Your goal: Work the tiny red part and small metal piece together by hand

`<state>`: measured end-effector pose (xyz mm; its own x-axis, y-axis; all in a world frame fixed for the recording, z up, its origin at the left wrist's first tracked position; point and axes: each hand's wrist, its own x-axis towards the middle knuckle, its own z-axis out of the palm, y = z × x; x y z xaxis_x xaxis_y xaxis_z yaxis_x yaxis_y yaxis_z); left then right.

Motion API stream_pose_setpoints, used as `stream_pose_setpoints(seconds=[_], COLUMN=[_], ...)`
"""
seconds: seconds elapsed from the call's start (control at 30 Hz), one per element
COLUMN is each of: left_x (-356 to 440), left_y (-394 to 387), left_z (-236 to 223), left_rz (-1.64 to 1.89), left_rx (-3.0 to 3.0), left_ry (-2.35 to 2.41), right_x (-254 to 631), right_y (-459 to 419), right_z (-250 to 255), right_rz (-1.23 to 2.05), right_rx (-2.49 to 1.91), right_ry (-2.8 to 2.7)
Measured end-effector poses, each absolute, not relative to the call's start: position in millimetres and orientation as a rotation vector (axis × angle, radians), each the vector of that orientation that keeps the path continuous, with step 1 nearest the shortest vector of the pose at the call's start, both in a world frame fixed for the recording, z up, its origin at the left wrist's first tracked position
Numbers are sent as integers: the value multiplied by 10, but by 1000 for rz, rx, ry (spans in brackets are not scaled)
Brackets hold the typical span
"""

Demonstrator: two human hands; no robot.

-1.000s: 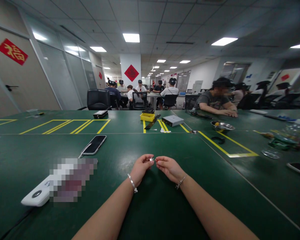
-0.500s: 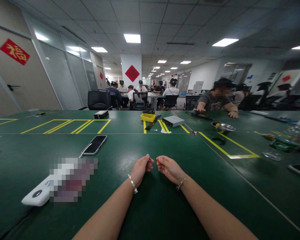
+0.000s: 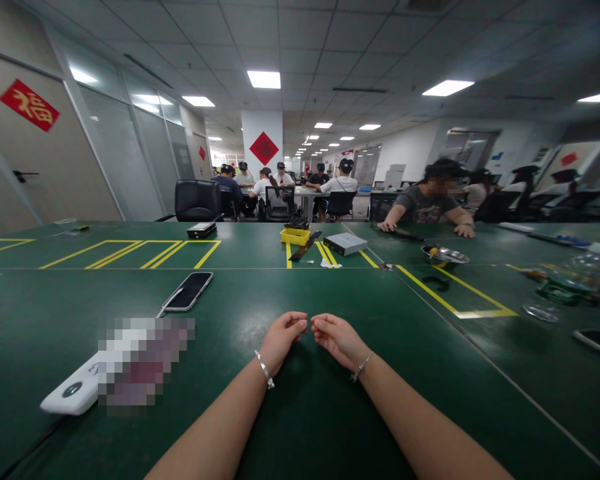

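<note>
Green tabletop (image 3: 245,287). Left hand (image 3: 283,339) and right hand (image 3: 341,339) above it, fingertips facing, slightly apart. Both curled, thumbs toward fingers; cannot tell whether either pinches anything. Smartphone (image 3: 191,291) lies outside both grips, left of the left hand, white cable (image 3: 170,303) at its edge.

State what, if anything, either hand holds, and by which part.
It cannot be told: the left hand and right hand curl fingertips toward thumbs, which could hide something small.
</note>
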<state>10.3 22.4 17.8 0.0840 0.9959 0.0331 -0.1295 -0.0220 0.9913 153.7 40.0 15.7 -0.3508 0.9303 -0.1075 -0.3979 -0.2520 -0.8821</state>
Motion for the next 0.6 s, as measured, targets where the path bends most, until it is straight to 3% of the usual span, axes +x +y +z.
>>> stream_pose_setpoints(seconds=[0.3,0.6], left_x=[159,147], left_y=[206,170], left_z=[154,180], left_rz=[1303,1336], left_rx=[1846,2045], left_ry=[1401,1478], right_x=[1461,1392], right_y=[366,306], right_z=[139,185], right_rz=[1645,1617], right_rx=[-835,-862], right_ry=[-942,-954])
